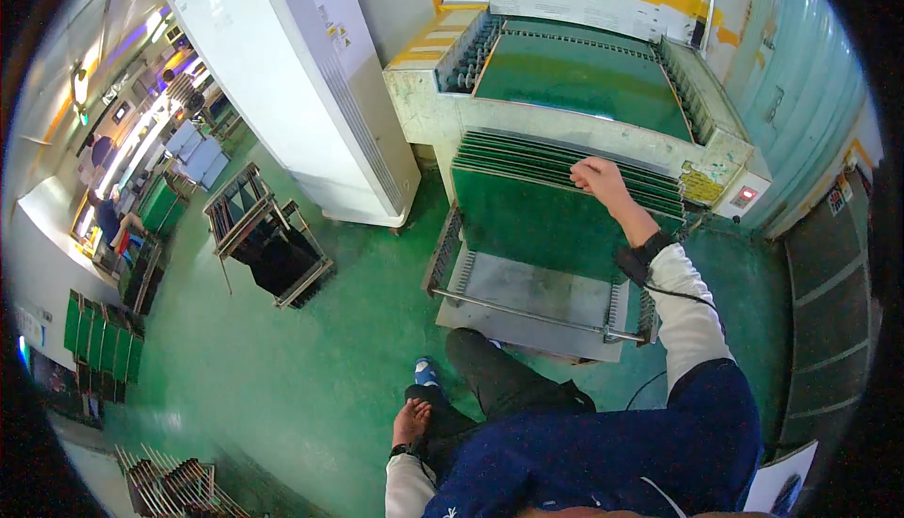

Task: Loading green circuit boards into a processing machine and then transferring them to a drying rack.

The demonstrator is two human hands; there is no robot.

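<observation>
My right hand (597,178) reaches forward over the rack, fingers curled together at the top edges of the panels. Whether a panel edge is pinched in those fingers cannot be made out. Several dark green flat panels (537,221) stand on edge, one behind another, in a metal rack (527,307) with toothed sides. A grey base sheet (513,278) shows in the front part of the rack. Low beside my thigh, my left hand (411,421) rests with loosely bent fingers and nothing visible in it. A black band with a cord circles my right wrist.
Behind the rack stands a roller machine (584,71) with a green panel lying on it and a red-lit switch (745,195). A tall white cabinet unit (292,85) is to the left. Farther left are another rack (268,235), green panels (102,339) and a seated person (111,219).
</observation>
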